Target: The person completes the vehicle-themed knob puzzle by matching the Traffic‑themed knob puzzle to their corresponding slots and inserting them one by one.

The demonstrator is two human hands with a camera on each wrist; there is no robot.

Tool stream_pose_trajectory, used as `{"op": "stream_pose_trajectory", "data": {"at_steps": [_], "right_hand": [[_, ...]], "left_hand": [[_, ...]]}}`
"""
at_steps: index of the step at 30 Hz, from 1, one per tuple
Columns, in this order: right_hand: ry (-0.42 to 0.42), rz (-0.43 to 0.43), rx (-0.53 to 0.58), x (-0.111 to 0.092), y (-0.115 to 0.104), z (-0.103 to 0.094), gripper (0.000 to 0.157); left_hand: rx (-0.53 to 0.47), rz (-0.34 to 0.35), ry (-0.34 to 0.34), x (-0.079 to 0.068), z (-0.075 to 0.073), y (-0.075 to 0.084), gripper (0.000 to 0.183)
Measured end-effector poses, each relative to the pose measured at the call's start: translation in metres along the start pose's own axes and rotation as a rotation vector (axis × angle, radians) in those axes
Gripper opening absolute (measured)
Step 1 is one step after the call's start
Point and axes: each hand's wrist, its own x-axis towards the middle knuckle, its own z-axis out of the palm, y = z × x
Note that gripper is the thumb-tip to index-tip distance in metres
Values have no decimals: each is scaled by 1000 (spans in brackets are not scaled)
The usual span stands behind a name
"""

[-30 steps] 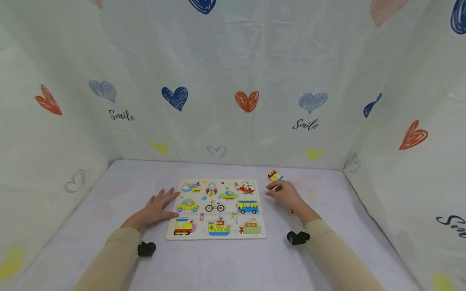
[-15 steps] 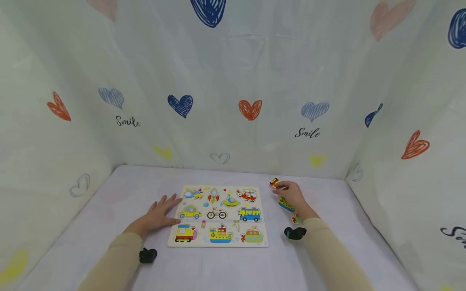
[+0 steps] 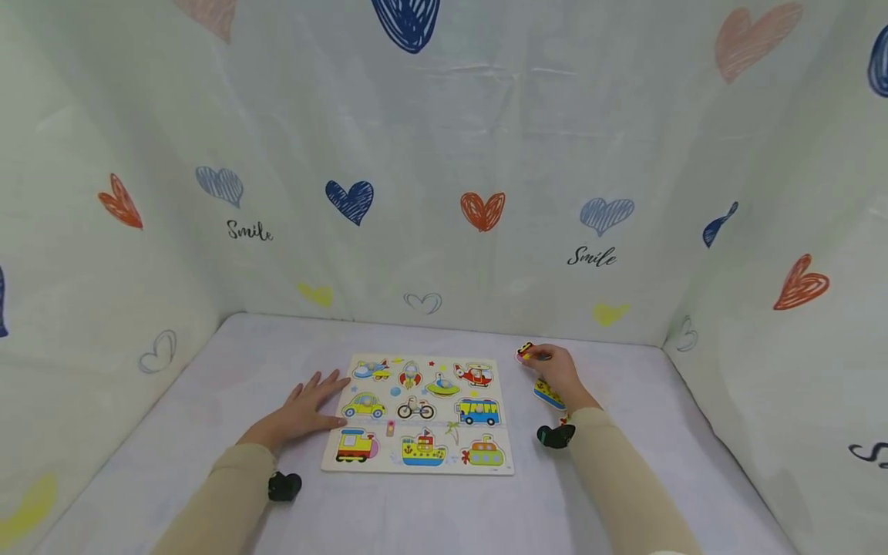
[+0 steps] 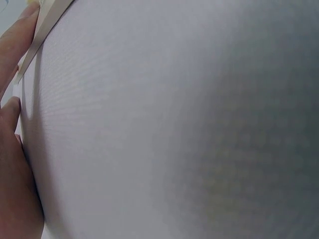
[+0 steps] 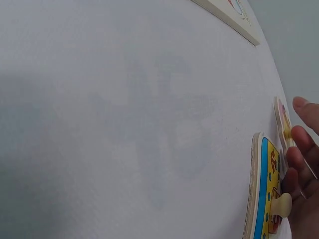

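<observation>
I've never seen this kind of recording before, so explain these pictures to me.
There is no robot here: a person works with a bare left hand and right hand. The wide picture is taken from the person's head; the two close ones come from the wrists. On the pale table lies a board of vehicle pictures, its left edge touched by the left hand. To the board's right are a knobbed boat piece and a colourful piece at the right hand; whether it is gripped, I cannot tell.
</observation>
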Motion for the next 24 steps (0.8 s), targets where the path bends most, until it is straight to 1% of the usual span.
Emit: {"op": "stream_pose_trajectory", "data": {"at_steps": [4,11,14,18,24], "right_hand": [[3,-1,-3,3,1,0,29],[-8,54,16,5,6,-1,36],[-20,53,28,7,8,-1,39],[-23,63,29,11,7,0,38],[-31,118,20,17,8,-1,37]], "left_hand": [[1,6,3,1,1,0,85],[-5,-5,-4,0,1,2,85],[-4,-1,-5,-1,0,2,85],[10,8,-5,1,-1,-1,85],[21,-2,-9,4,-2,-1,85]]}}
